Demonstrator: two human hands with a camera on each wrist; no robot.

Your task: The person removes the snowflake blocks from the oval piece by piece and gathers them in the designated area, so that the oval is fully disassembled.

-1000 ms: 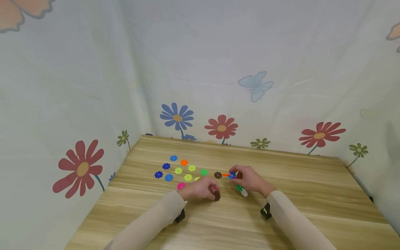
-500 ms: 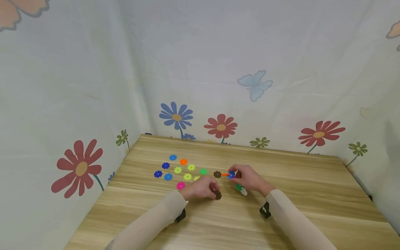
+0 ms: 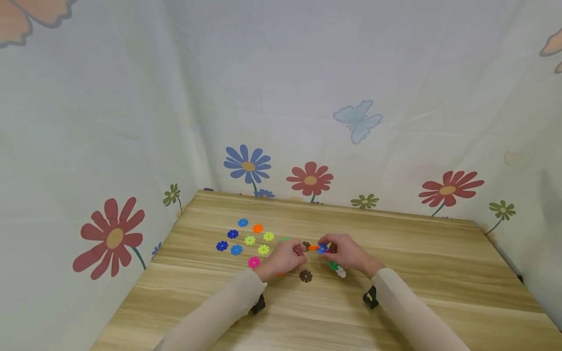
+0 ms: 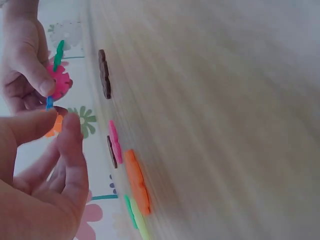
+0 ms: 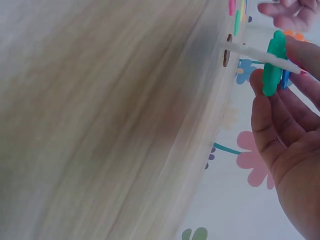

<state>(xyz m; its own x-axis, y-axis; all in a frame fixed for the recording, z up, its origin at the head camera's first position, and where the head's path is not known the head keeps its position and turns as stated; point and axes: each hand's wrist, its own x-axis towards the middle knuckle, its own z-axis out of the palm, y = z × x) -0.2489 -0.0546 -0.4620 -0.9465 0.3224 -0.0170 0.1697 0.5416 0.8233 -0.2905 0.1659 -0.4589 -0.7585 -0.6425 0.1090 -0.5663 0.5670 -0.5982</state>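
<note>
My right hand (image 3: pixel 349 253) pinches a joined chain of plastic snowflake discs. In it are an orange disc (image 3: pixel 313 247), a blue disc (image 3: pixel 322 248), a pink disc (image 4: pixel 61 82), a green disc (image 3: pixel 333 265) and a white disc (image 3: pixel 341 272). My left hand (image 3: pixel 283 256) hovers just left of the chain's orange end, thumb and forefinger near each other with nothing seen between them. Below that hand, a brown disc (image 3: pixel 306 276) lies flat on the table. A second brown disc (image 3: pixel 306 245) shows behind the left fingertips, partly hidden.
Several loose discs lie left of the hands on the wooden table (image 3: pixel 395 312), among them a pink disc (image 3: pixel 254 262), a dark blue disc (image 3: pixel 222 246) and an orange disc (image 3: pixel 257 228). A flower-printed curtain (image 3: pixel 272 87) stands behind the table.
My left hand has let go of the brown disc, which now lies on the table, and has risen toward the chain's orange end. My right hand still holds the chain, shifted slightly left.
</note>
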